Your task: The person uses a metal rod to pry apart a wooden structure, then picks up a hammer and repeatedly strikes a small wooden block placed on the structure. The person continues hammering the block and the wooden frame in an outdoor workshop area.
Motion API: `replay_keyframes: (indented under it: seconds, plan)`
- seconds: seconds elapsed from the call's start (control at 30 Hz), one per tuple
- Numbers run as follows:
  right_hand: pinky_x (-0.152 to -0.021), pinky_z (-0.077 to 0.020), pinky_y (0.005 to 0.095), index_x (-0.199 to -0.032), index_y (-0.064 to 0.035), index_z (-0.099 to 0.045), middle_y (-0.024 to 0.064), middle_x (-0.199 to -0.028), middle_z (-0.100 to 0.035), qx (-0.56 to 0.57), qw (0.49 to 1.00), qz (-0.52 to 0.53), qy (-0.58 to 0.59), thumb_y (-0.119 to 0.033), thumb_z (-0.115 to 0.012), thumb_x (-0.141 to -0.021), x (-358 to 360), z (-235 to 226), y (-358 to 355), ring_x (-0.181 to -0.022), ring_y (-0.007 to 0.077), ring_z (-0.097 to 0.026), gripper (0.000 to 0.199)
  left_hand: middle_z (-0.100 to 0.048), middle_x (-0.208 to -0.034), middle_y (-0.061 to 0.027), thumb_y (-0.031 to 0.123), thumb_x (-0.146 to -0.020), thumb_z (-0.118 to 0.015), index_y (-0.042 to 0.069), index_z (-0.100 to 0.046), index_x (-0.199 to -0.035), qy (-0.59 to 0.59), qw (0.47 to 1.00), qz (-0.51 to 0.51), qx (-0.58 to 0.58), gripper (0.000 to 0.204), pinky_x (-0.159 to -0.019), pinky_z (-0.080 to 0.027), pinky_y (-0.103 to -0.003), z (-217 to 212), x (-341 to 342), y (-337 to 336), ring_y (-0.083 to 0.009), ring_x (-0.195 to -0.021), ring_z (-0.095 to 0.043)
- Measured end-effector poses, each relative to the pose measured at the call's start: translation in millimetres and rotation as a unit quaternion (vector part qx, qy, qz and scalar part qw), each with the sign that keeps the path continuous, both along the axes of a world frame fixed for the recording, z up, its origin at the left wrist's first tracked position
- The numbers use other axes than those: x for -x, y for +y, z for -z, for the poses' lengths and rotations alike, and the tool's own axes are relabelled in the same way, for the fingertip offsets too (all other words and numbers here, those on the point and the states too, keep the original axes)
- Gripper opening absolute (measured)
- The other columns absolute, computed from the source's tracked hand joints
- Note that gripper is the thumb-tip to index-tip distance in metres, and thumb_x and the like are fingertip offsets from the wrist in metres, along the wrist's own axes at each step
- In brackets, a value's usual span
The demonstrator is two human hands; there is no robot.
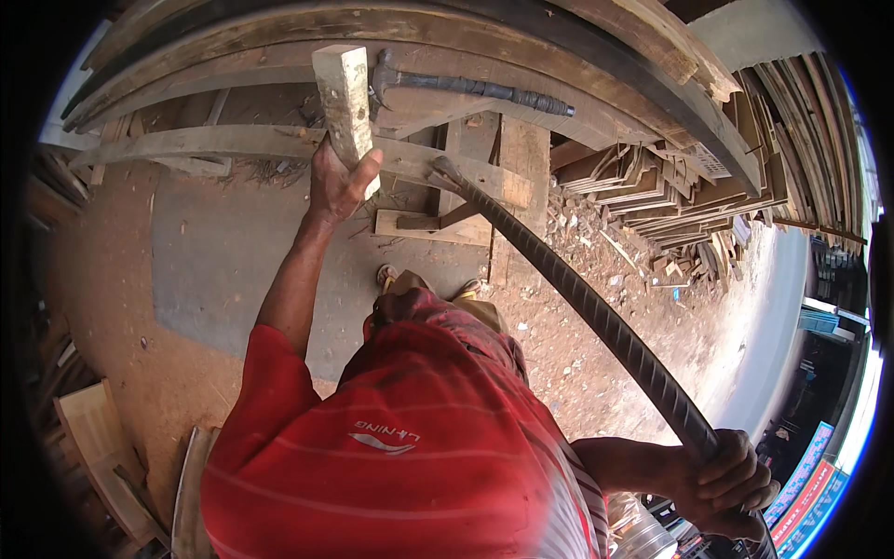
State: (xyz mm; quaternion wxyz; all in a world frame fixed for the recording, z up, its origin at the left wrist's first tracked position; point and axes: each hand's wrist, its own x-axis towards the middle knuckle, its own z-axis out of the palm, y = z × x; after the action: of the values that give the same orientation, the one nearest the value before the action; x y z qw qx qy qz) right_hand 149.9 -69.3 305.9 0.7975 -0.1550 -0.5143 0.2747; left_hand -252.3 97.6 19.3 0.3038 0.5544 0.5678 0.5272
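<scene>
Red shirt fabric [410, 447] fills the foreground; the left hand [341, 182] grasps a pale wooden block [345, 98], the right hand [726, 480] a ribbed metal bar [596, 312].

White lettering [386, 432] and curved white mark [382, 444] on red shirt [391, 484]; lettering on blue-and-red signboard [808, 498], far right.

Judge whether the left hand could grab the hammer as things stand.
Probably not straight away: the left hand is closed round a wooden block. The hammer lies nearby with nothing over it, so an emptied hand could likely reach it.
</scene>
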Motion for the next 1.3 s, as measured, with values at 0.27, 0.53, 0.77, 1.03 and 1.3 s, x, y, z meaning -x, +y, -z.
replay_keyframes:
  seconds: [0.27, 0.53, 0.77, 1.03, 1.3]
  plan:
    - [-0.041, -0.0324, 0.0208, -0.08, -0.0053, -0.049, -0.0034, -0.058, -0.038, 0.027, 0.999, 0.022, 0.0, -0.039, -0.05, -0.104, -20, 9, 56, -0.041, 0.007, -0.035, 0.041, -0.065, -0.102, -0.0205, 0.033, -0.079, -0.072, 0.001, -0.064, -0.109, 0.304, 0.952, 0.012, -0.028, 0.044, -0.094, -0.043, -0.052, 62, 39, 49, -0.0378, -0.099, -0.061]
    - [-0.042, -0.0306, 0.0226, -0.075, -0.0082, -0.05, -0.0052, -0.051, -0.03, 0.113, 0.99, -0.017, 0.083, -0.038, -0.054, -0.102, -122, 64, 109, -0.042, 0.0084, -0.03, 0.041, -0.064, -0.098, -0.0163, 0.032, -0.073, -0.076, 0.005, -0.063, -0.102, 0.257, 0.963, -0.038, -0.065, 0.043, -0.094, -0.04, -0.05, 88, 29, 58, -0.0384, -0.096, -0.058]
    - [-0.041, -0.0304, 0.0224, -0.069, -0.0119, -0.047, -0.0061, -0.05, -0.032, 0.158, 0.97, -0.048, 0.179, -0.032, -0.056, -0.101, -206, 142, 133, -0.041, 0.0079, -0.031, 0.038, -0.064, -0.1, -0.0167, 0.03, -0.074, -0.075, 0.003, -0.062, -0.104, 0.308, 0.946, -0.044, -0.086, 0.043, -0.092, -0.043, -0.05, 89, 11, 57, -0.0383, -0.095, -0.059]
    - [-0.038, -0.0268, 0.0215, -0.068, -0.012, -0.047, -0.006, -0.049, -0.03, 0.167, 0.961, -0.029, 0.22, -0.031, -0.058, -0.099, -228, 139, 157, -0.039, 0.0073, -0.028, 0.038, -0.061, -0.108, -0.021, 0.033, -0.079, -0.071, 0.0, -0.058, -0.119, 0.339, 0.937, -0.02, -0.077, 0.053, -0.091, -0.044, -0.049, 82, -4, 57, -0.0403, -0.098, -0.058]
    - [-0.038, -0.0257, 0.023, -0.063, -0.0172, -0.037, -0.0056, -0.05, -0.028, 0.208, 0.95, -0.04, 0.228, -0.032, -0.058, -0.101, -239, 140, 183, -0.039, 0.0072, -0.025, 0.045, -0.061, -0.11, -0.0183, 0.035, -0.077, -0.072, 0.003, -0.061, -0.113, 0.329, 0.941, -0.019, -0.083, 0.049, -0.1, -0.036, -0.05, 80, 6, 46, -0.0378, -0.107, -0.052]
